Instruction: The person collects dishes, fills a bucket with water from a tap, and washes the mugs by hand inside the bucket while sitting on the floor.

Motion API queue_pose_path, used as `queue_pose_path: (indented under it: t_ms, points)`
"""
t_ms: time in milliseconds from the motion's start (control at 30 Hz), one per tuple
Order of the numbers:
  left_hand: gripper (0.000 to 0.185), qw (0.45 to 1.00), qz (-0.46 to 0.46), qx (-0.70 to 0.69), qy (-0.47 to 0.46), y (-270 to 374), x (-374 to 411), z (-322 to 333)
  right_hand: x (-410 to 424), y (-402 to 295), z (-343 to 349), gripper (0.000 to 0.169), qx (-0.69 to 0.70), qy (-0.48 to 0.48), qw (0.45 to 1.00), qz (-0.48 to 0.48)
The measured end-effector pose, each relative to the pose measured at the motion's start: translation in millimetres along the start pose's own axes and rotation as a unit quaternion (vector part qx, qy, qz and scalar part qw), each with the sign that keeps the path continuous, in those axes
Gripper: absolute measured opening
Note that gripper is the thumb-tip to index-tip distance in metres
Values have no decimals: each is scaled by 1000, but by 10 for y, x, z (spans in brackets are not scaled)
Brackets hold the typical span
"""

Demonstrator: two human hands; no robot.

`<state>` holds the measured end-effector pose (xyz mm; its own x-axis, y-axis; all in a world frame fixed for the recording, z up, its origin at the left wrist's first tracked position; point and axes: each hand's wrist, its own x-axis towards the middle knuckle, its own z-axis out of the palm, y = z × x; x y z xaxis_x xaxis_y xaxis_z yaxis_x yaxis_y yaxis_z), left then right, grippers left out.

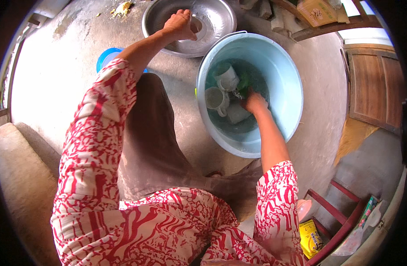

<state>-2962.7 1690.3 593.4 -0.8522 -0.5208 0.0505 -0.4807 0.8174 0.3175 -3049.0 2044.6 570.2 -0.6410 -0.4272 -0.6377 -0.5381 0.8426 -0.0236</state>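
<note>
A shiny metal basin (220, 20) lies on the floor at the top of the view. My left hand (181, 26) is over it, with fingers and thumb around a pale cup (197, 26) that the hand partly covers. A large light-blue plastic bucket (283, 79) holds water to the right. My right hand (255, 103) reaches into that water, its fingertips at a dark green object (245, 82), seemingly a scrubbing cloth or pad. Beside it in the water are a white mug (227, 78), a second white mug (215, 99) with a handle, and a submerged pale mug (238, 112).
A blue plastic container (107, 58) is partly hidden behind my left forearm. Food scraps (122, 10) lie on the concrete floor (57, 83). Cardboard box (316, 13) on a wooden frame, upper right; wooden cabinet door (373, 86) at right. Lower right: dark-red wooden frame (343, 232), yellow packet (310, 237).
</note>
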Motion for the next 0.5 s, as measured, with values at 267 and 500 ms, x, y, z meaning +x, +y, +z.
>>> queue_pose_path:
  t_ms: [267,500]
  points:
    - [86,991,9,77,-109,-71,54,239,-407,-625,-367,35,71,202,971,-101]
    - [87,981,16,128,-146,-215,15,436,-99,-455,-16,31,215,49,966,-138]
